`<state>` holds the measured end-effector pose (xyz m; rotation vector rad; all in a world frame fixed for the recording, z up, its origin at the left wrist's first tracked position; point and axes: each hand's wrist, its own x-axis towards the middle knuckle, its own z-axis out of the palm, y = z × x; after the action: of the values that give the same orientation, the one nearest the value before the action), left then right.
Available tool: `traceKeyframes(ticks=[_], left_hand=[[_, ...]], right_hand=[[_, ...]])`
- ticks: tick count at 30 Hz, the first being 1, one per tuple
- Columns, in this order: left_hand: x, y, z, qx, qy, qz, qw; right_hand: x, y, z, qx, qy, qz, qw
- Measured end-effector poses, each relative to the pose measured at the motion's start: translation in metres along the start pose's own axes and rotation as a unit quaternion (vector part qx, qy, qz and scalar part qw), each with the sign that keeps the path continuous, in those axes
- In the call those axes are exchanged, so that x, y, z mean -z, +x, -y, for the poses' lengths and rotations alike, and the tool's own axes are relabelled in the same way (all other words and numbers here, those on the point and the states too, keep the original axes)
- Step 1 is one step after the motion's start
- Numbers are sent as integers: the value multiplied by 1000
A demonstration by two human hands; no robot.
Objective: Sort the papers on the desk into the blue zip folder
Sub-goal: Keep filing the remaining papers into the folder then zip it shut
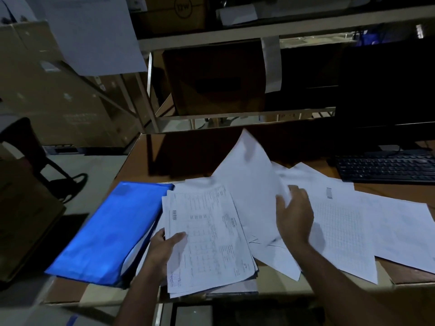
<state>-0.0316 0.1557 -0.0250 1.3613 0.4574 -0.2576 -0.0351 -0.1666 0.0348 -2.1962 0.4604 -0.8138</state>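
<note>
A shiny blue zip folder (103, 234) lies at the left end of the brown desk (188, 149), with white paper showing at its open right edge. Beside it my left hand (164, 250) holds a stack of printed forms (209, 241) by its left edge, thumb on top. My right hand (294, 215) grips a white sheet (249, 175) lifted off the desk, its far corner raised. More loose sheets (353, 222) are spread out to the right, one of them with a grid pattern.
A black keyboard (386, 168) and a dark monitor (386, 85) stand at the desk's back right. Metal shelving (235, 31) with cardboard boxes rises behind the desk. A dark chair (28, 147) and more boxes are on the floor at left.
</note>
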Motion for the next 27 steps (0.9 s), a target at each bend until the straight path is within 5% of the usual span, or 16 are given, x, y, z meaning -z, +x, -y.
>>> traceKeyframes(ticks=[2, 8, 11, 17, 27], left_hand=[[-2, 0, 3, -1, -1, -21, 1000], [-8, -3, 7, 16, -23, -39, 999], [-11, -9, 5, 9, -2, -52, 999], [-18, -15, 2, 18, 14, -83, 996], [-17, -19, 2, -3, 43, -85, 995]], right_hand=[[0, -5, 19, 132, 20, -22, 991], [-27, -59, 33, 442, -75, 238, 862], [-37, -90, 25, 445, -111, 323, 828], [-43, -104, 33, 416, -77, 364, 830], [-50, -94, 35, 333, -112, 324, 878]])
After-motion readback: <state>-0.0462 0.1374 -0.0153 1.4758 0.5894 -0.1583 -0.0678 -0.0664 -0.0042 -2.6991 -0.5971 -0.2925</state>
